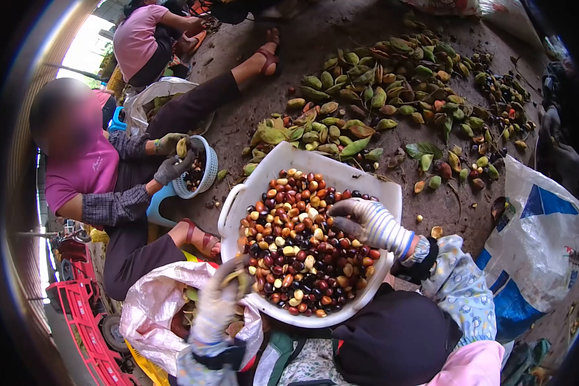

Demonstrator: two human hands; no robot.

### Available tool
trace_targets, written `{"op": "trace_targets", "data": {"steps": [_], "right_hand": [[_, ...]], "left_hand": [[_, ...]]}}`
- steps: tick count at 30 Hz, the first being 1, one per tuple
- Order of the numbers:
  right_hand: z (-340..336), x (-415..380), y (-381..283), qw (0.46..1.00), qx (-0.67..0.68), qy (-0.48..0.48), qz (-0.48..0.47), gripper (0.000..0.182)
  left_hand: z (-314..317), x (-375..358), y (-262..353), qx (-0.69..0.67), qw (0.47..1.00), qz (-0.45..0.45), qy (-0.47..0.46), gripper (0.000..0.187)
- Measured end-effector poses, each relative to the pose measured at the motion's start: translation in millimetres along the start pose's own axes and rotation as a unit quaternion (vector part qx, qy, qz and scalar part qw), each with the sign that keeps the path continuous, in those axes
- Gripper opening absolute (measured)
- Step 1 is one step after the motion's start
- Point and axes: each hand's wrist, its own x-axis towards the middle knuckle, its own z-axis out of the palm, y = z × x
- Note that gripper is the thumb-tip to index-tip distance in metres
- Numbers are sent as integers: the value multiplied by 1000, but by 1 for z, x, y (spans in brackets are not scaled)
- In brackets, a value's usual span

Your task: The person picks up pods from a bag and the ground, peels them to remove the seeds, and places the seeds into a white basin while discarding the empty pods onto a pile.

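Note:
A white plastic basin [392, 188] full of brown, black and yellowish seeds [305, 241] rests in front of my lap. My right hand [373, 222], in a striped glove, lies over the seeds at the basin's right side, fingers pointing left; whether anything is under them is hidden. My left hand [222, 296], gloved and blurred, is above an open white sack [151, 296] at the basin's lower left, with its fingers curled round a greenish-yellow husk [241, 283].
Green pods [379, 96] lie heaped on the ground beyond the basin. At left, a seated co-worker [96, 161] holds a pod over a blue basket [209, 164]. Another person [138, 42] sits behind. A white-blue sack [537, 238] lies at right, a red crate [90, 328] lower left.

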Motion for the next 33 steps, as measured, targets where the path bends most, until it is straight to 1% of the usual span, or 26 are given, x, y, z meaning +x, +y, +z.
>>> {"op": "trace_targets", "data": {"steps": [1,2,3,4,6,7,9,10,13,14,15,17,18,19,21,22,23,25,26,27,28,29,30,31,32,33], "right_hand": [[-7,-4,3,997,-67,-23,26,24],[-4,-8,18,993,-110,-18,-32,24],[-2,-9,23,991,-121,-50,-34,25],[0,-10,21,989,-131,-60,-37,25],[13,-9,26,984,-148,-62,-71,31],[22,-7,24,980,-167,-75,-75,34],[38,-4,20,952,-259,-116,-116,37],[50,-4,26,945,-275,-112,-139,28],[60,-3,28,924,-338,-130,-126,16],[53,-1,21,936,-289,-184,-79,18],[48,-2,20,952,-251,-156,-76,19],[38,-11,22,978,-169,-103,-69,20],[29,-15,15,988,-84,-123,38,23],[28,-16,19,990,-63,-119,41,22],[26,-20,17,984,-67,-165,18,22],[24,-24,13,976,-61,-206,39,20],[34,-26,30,981,10,-192,-9,24],[31,-27,33,982,128,-135,-33,29],[19,-28,29,976,184,-113,33,32],[0,-31,23,962,239,-90,98,34],[-20,-39,22,918,360,-47,161,28],[-31,-49,33,868,475,33,140,24],[-45,-57,47,840,529,83,89,24],[-60,-64,61,847,515,119,48,27],[-74,-72,64,837,521,157,66,30],[-83,-78,85,828,504,226,99,29]], "left_hand": [[-20,-10,14,151,987,-40,26,34],[-36,-20,16,265,959,-67,81,33],[-69,-36,3,415,907,0,75,34],[-94,-48,1,527,849,-4,26,36],[-119,-69,-8,556,820,-135,23,50],[-134,-78,-19,517,837,-178,11,59],[-124,-81,-6,541,822,-177,-8,64],[-127,-81,-12,520,834,-185,-8,64],[-90,-62,-5,457,872,-152,86,59],[-83,-57,-14,491,865,-64,84,53],[-64,-47,-9,490,869,2,61,51],[-30,-29,1,463,886,38,-15,49],[-16,-22,4,445,894,18,-39,48],[-3,-16,5,426,903,-1,-63,48],[6,-8,-6,418,904,-36,-81,48],[3,-7,-10,438,896,-27,-72,47],[-2,-8,-15,459,886,-18,-64,46],[-42,-16,-56,409,912,-8,14,39],[-37,-16,-36,306,948,-68,53,27],[-58,-20,-48,296,950,-70,69,20],[-72,-23,-47,275,949,-120,99,20],[-85,-26,-46,254,944,-168,128,21],[-103,-33,-57,321,923,-185,101,23],[-123,-42,-74,386,898,-199,74,24],[-132,-47,-83,449,867,-211,46,26],[-123,-50,-73,455,856,-243,17,29]]}}
